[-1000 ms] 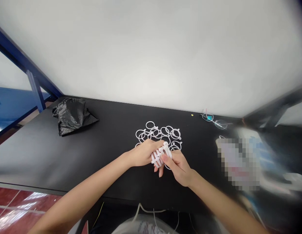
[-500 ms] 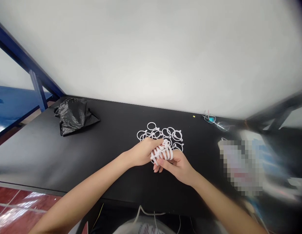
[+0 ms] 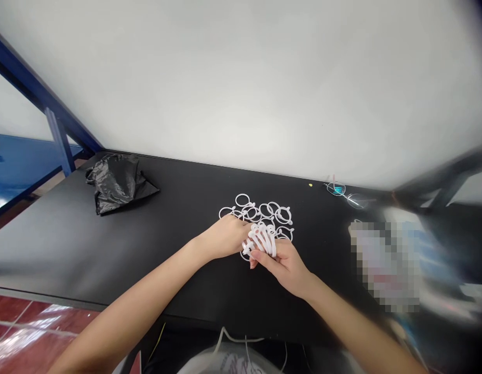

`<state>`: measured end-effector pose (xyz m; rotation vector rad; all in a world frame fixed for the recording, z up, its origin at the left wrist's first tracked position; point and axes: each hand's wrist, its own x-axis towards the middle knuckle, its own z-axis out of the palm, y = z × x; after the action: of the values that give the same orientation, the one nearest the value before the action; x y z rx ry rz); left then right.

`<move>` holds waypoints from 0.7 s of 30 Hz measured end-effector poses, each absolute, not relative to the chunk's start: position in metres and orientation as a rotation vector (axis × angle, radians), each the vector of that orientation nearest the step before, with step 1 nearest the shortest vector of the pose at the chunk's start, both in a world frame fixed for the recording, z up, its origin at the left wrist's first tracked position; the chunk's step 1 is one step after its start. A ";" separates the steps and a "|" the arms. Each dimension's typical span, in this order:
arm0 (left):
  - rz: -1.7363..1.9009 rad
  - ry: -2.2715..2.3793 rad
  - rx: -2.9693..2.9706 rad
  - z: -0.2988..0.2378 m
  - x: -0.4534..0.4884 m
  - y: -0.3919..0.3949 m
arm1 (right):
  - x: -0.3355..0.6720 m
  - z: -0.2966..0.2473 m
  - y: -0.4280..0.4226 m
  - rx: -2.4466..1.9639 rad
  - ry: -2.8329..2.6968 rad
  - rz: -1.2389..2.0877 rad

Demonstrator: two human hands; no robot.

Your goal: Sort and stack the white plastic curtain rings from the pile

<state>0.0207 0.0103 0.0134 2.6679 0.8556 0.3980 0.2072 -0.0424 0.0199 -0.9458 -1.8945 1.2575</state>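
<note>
Several white plastic curtain rings, each with a small eyelet, are bunched in a row between my hands. My left hand comes in from the left, its fingers closed at the rings and largely hidden behind them. From the right, my right hand grips the bunch, its thumb on the near side and its fingers mostly out of sight. Just beyond my hands, more white curtain rings lie loose and overlapping on the black tabletop.
A crumpled black plastic bag lies at the back left. Eyeglasses rest at the back right near the pale wall. Blurred packages, partly pixelated, lie at the right. Blue metal framing stands at the left.
The held rings have shifted: their eyelets fan out more along the top of the bunch. My left hand has moved slightly up, and fewer of its fingertips show below.
</note>
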 end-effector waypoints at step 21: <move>0.760 0.577 1.542 0.017 0.034 -0.004 | 0.210 0.025 -0.039 -0.830 -1.626 1.664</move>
<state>0.0339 -0.0035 0.0169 1.5419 0.5767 0.7603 0.2096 -0.0388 0.0252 -0.8303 -1.6256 1.6636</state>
